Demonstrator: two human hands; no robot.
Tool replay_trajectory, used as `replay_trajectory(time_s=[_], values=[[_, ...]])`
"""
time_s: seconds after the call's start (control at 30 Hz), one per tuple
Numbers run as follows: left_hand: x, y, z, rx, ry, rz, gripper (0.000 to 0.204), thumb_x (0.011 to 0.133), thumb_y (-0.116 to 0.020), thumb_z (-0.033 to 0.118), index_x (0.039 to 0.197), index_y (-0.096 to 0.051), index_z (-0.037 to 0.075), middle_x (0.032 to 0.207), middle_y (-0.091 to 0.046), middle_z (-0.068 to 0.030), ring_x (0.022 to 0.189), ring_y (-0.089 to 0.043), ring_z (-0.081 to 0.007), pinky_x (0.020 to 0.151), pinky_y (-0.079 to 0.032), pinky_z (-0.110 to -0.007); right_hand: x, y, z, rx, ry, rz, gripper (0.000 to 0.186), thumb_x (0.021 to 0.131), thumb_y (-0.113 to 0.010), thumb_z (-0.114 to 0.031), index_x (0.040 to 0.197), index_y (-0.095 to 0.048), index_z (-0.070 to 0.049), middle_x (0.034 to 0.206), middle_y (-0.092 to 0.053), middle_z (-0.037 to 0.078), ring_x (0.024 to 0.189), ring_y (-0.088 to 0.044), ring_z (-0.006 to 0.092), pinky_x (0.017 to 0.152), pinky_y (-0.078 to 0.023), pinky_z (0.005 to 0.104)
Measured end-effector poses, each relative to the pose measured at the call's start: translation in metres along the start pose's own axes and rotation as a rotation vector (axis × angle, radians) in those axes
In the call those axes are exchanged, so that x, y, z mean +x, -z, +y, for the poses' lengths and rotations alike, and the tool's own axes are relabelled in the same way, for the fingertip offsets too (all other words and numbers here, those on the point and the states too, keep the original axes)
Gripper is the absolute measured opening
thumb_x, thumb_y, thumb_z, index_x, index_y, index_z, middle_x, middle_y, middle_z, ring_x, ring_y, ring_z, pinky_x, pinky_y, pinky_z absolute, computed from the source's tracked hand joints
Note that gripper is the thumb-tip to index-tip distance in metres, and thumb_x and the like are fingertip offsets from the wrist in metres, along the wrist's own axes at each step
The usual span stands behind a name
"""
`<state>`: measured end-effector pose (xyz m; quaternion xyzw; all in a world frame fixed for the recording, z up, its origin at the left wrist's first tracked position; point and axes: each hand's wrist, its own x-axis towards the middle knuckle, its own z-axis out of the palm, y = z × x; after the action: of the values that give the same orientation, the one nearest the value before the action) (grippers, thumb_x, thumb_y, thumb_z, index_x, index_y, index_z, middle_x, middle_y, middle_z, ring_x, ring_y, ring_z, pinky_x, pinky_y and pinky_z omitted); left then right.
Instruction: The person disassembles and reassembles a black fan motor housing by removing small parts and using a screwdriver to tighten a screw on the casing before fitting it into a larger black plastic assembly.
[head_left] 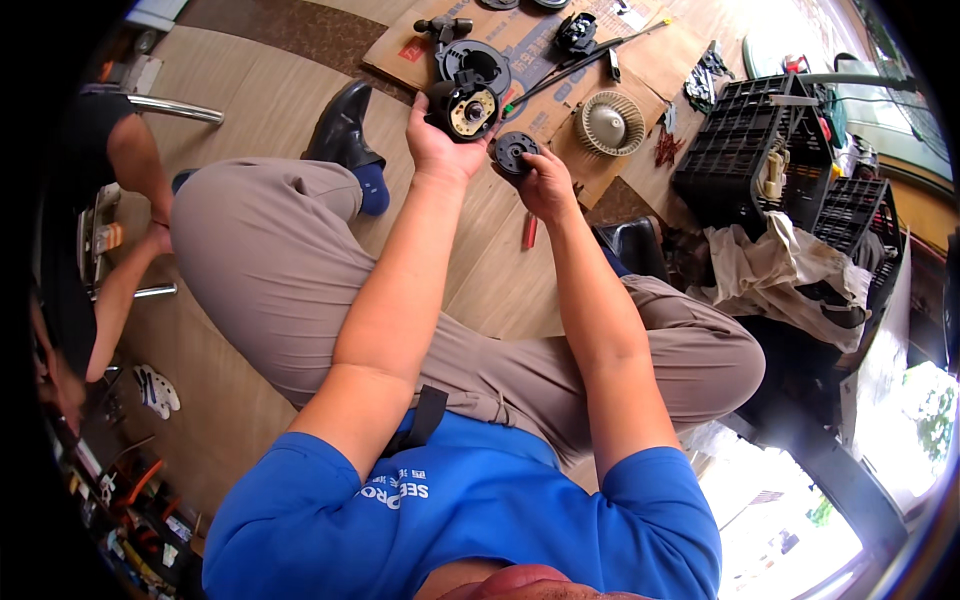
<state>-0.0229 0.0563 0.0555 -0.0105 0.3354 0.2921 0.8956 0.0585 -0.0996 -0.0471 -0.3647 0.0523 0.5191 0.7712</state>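
Observation:
In my left hand [442, 150] rests a black motor housing [472, 112], its open face showing a tan plate around a central shaft. My right hand [548, 186] grips a round black end cap [515, 152] with small holes. The cap is held close to the housing, just to its right, and the two are apart. Beyond the housing a round black plastic ring [478, 65] lies on a flattened cardboard sheet [400, 62], next to a hammer [443, 26]. A cream blower fan wheel [610, 124] stands on the cardboard to the right of my hands.
Black plastic crates [735, 135] stand at the right, with a pale cloth [785, 270] beside them. A long thin rod [585, 62] and a black plastic part [577, 34] lie on the cardboard. A red-handled tool [529, 231] lies between my legs. Another person's leg [135, 160] is at left.

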Motion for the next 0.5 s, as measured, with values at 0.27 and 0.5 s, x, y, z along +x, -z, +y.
replay_trajectory(time_s=[0.27, 0.5], values=[[0.004, 0.004, -0.001, 0.003, -0.028, 0.027, 0.053, 0.103, -0.032, 0.047, 0.131, -0.057, 0.011, 0.131, -0.06, -0.0147, 0.119, -0.057, -0.0367, 0.099, -0.047, -0.058, 0.002, -0.014, 0.001, -0.052, 0.045, 0.052, 0.03, 0.093, -0.055, 0.005, 0.122, -0.055, 0.007, 0.115, -0.066, 0.019, 0.104, -0.068, 0.0345, 0.095, -0.056, 0.0548], [-0.005, 0.0, -0.002, -0.004, -0.003, -0.007, 0.058, 0.102, -0.032, 0.051, 0.136, -0.052, 0.01, 0.137, -0.056, -0.017, 0.125, -0.054, -0.0411, 0.101, -0.045, -0.059, -0.011, -0.015, 0.004, -0.176, 0.023, 0.08, 0.025, 0.093, -0.057, 0.006, 0.118, -0.057, 0.005, 0.113, -0.067, 0.018, 0.094, -0.071, 0.0312, 0.084, -0.062, 0.049]])
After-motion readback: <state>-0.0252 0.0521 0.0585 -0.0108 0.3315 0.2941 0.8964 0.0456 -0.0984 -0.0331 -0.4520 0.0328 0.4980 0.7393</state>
